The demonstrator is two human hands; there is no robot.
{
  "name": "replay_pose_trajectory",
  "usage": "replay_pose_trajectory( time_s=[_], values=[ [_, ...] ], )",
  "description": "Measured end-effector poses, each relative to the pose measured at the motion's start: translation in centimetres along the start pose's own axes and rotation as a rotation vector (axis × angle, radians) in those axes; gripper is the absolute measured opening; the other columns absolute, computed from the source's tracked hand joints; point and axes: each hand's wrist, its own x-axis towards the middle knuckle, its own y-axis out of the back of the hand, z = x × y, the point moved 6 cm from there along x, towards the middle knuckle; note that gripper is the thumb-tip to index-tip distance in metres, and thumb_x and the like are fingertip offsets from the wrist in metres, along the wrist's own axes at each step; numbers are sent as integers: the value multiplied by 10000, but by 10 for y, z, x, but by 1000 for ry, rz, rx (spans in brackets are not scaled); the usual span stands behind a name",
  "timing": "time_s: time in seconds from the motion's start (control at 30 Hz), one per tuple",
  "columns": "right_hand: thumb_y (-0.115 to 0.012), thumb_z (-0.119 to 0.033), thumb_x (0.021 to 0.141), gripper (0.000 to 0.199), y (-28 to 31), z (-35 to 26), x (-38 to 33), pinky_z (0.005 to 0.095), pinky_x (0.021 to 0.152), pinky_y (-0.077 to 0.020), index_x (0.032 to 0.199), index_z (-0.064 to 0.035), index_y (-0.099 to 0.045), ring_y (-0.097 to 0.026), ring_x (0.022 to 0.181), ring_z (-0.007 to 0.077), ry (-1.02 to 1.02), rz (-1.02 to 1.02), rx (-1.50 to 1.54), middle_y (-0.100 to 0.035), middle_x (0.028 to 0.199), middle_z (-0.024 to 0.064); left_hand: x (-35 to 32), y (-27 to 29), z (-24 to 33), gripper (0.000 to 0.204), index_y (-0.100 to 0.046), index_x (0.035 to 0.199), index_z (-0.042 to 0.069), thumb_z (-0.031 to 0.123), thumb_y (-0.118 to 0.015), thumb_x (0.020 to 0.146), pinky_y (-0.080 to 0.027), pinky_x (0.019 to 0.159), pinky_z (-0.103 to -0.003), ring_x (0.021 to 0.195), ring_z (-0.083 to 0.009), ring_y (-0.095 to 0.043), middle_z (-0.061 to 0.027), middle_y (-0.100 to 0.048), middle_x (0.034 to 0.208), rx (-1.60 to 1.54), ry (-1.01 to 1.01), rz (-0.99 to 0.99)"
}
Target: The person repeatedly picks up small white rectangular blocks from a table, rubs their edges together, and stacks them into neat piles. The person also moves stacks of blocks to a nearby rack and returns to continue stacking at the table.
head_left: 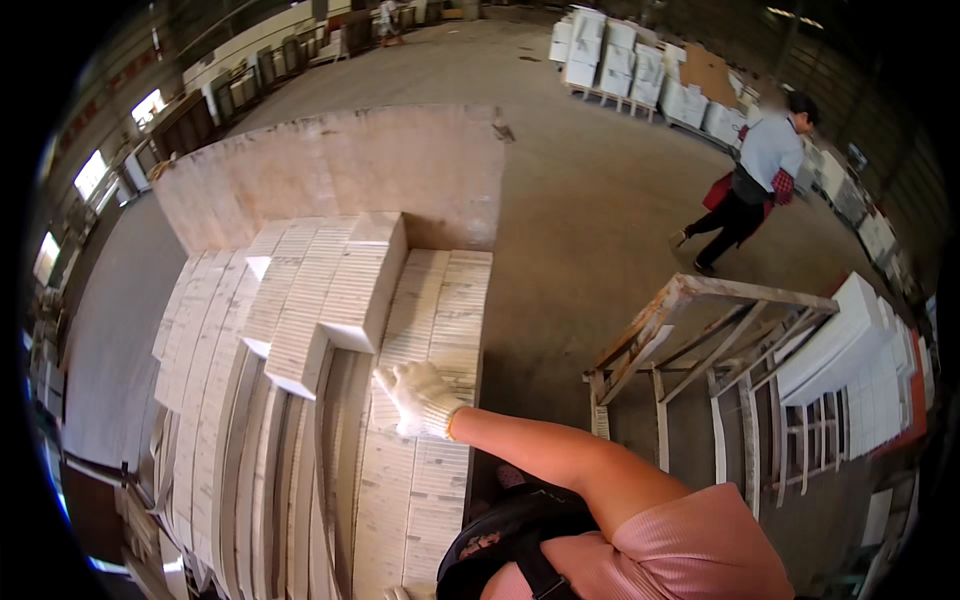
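My right hand (pixel 418 400), in a white knitted glove, rests on top of a long row of thin pale tiles (pixel 430 500) stacked face to face. Its fingers are loosely spread toward the left, with nothing seen held in them. Just beyond the fingertips, raised blocks of the same tiles (pixel 318 285) sit on the lower rows, their smooth white end faces toward me. Left of the hand run long narrow strips (pixel 288 480) between the rows. At the lower picture edge a small pale shape (pixel 396 593) may be part of my left glove; its fingers do not show.
An upright wooden board (pixel 340 165) closes off the far end of the tiles. To my right stands a rusty metal rack (pixel 700 340) beside stacked white slabs (pixel 835 345). Another person (pixel 760 175) walks at the far right, near palleted white boxes (pixel 605 60).
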Motion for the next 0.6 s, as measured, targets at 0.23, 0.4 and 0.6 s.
replay_pose_trajectory(
  time_s=[0.23, 0.4, 0.6],
  values=[
    [-718, -268, 740, 827, -16, 24, -6, 377, 844, -492, 1439, 37, -398, -615, 1043, 263, -14, 117, 46, -624, 1136, 153, 35, 32, 30, 705, -508, 1404, 18, 240, -790, 797, -419, 1085, -517, 1288, -451, -501, -247, -538, 1384, 4, -96, 25],
    [-755, -365, 745, 884, -7, 17, 1, 389, 807, -511, 1441, 37, -386, -629, 989, 268, -20, 98, -12, -634, 1137, 184, 71, 64, 14, 679, -511, 1406, -1, 200, -789, 820, -455, 1061, -503, 1257, -451, -530, -250, -568, 1349, -111, -30, 26],
    [-767, -602, 735, 969, -20, 10, 11, 401, 869, -510, 1444, -61, -388, -631, 1073, 260, -115, 22, -130, -632, 1170, 157, 224, 52, 12, 880, -393, 1471, 3, 257, -812, 740, -370, 1110, -520, 1385, -434, -415, -261, -413, 1515, -165, -54, 121]
  ],
)
